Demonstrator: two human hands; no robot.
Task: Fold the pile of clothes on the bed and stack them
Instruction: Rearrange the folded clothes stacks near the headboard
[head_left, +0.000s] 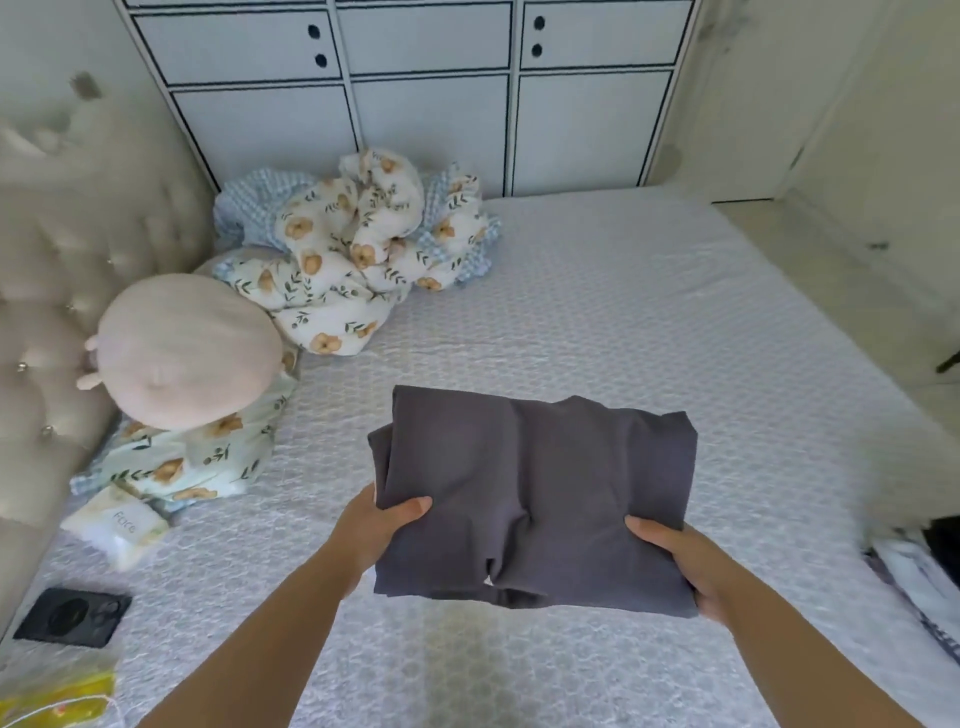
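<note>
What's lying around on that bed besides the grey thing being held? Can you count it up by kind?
Floral bedding: 2, a bundled quilt and a pillow
Round plush toy: 1
Wipes pack: 1
Black phone: 1
Yellow packet: 1
Clothes pile at right edge: 1
Total: 7

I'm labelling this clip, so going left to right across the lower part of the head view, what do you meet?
Black phone → white packet → left hand → folded grey garment → right hand → unfolded clothes at the right edge.
</note>
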